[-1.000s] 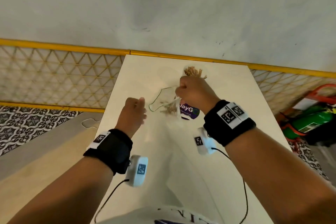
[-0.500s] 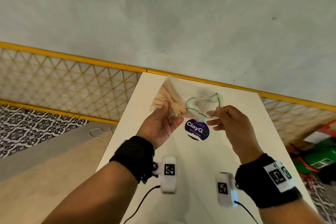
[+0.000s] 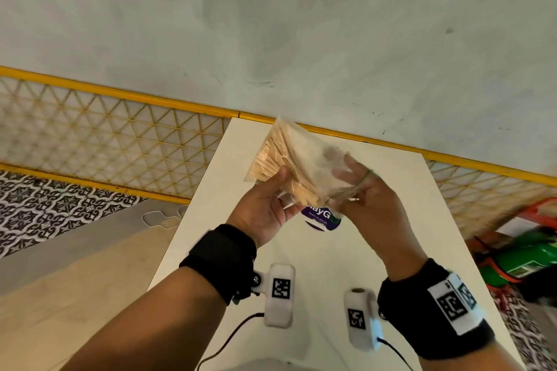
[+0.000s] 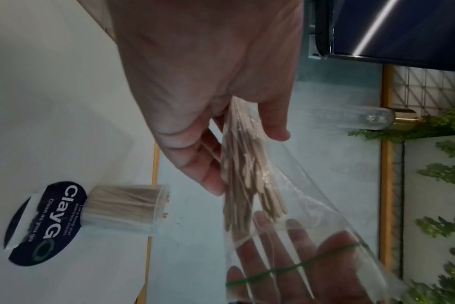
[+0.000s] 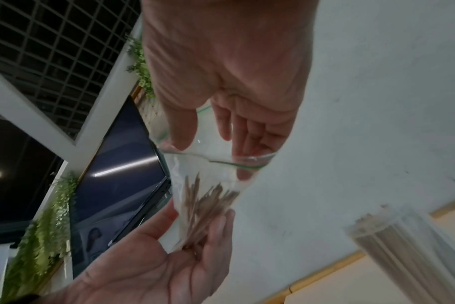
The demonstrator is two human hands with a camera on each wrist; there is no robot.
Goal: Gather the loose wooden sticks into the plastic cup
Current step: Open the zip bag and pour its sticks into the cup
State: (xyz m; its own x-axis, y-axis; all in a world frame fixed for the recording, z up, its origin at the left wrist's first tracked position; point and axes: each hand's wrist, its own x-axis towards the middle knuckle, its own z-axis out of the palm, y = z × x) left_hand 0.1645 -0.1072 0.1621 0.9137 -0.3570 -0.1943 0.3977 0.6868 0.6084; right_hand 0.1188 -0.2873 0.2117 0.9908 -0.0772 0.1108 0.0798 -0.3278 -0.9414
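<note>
A clear plastic bag [image 3: 304,159] with a green zip line is held up over the white table [image 3: 376,250]. Several wooden sticks [image 3: 280,156] lie bunched inside it. My left hand [image 3: 281,187] grips the bag's lower part and the sticks through the plastic, thumb on top [image 4: 275,127]. At the bag's mouth my right hand [image 3: 358,190] holds the rim, thumb on one side, and its fingers [image 4: 299,257] show through the plastic. The plastic cup [image 4: 127,207], packed with sticks, stands on the table; it also appears in the right wrist view [image 5: 408,246]. The head view hides it behind the bag.
A dark round ClayGo sticker [image 3: 321,215] lies on the table under the hands. The table is narrow, with its far edge against a yellow rail [image 3: 120,93] and wall. A green object [image 3: 527,259] lies on the floor to the right.
My right hand left the cup and came to the bag's mouth. My left hand lifted the bag of sticks off the table and holds it higher now.
</note>
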